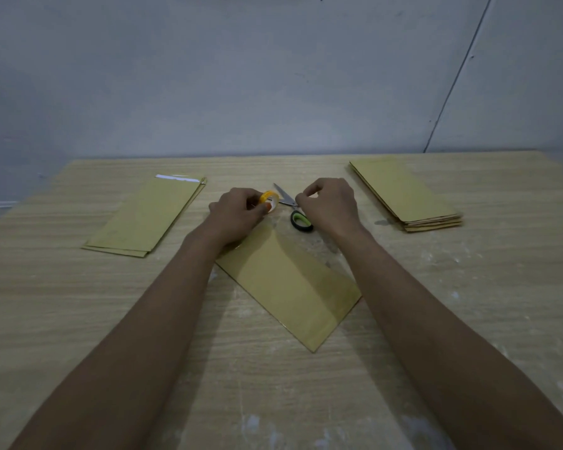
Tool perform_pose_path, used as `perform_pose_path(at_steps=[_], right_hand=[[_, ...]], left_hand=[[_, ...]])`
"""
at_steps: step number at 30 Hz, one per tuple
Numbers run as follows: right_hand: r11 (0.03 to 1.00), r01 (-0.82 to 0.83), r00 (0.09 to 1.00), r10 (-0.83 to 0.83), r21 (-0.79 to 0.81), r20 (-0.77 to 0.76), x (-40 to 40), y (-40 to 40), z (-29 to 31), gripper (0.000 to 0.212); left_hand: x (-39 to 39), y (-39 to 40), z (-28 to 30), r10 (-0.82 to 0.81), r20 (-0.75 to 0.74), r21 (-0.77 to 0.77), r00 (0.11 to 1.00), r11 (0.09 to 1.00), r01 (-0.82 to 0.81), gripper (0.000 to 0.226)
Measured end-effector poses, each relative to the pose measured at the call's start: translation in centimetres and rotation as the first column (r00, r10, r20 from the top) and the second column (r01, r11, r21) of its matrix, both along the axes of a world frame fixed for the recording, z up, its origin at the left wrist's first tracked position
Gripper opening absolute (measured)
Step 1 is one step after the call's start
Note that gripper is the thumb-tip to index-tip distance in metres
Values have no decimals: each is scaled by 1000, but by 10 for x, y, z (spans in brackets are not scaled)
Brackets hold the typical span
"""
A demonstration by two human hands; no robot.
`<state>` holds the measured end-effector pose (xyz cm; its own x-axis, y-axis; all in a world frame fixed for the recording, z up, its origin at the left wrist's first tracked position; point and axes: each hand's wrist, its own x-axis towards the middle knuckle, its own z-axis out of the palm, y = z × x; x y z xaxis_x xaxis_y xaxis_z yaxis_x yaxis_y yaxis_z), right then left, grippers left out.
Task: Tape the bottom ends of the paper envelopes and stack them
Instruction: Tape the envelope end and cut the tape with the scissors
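Yellow tape roll [269, 203] gripped in left hand [238, 212], right hand [327, 206] pinching, likely its free end; next: draw a strip over envelope [290, 287]

A wooden table [78, 319] fills the lower frame, whitish smears toward lower right. A grey wall [241, 76] spans the top.

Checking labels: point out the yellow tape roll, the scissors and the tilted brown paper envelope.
yellow tape roll [269, 200], head view, on its yellow rim.
scissors [301, 221], head view, on the green-and-black handle loop.
tilted brown paper envelope [290, 287], head view, mid-face.
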<state>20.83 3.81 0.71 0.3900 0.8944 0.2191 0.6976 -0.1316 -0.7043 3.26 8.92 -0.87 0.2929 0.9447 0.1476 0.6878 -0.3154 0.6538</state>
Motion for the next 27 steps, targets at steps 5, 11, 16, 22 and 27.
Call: perform_pose_path(at_steps=[5,11,16,22,27], right_hand=[[995,-17,999,14,101,34,-6,-4,4,13],[976,-170,982,156,137,107,-26,-19,4,13],[963,-267,929,254,14,269,-42,-46,-15,20],[967,-253,961,251,0,111,-52,-53,-12,44],[955,-279,959,283,-97,27,-50,-50,-16,47]], left_hand=[[-5,-3,1,23,120,-35,993,999,-19,43],[-29,-19,12,-13,-123,-80,992,997,4,30],[-37,-43,6,-59,-188,-10,980,998,58,24],[-41,-56,-1,-47,42,-91,998,995,51,15],[-40,-59,1,-55,30,-52,998,997,56,13]])
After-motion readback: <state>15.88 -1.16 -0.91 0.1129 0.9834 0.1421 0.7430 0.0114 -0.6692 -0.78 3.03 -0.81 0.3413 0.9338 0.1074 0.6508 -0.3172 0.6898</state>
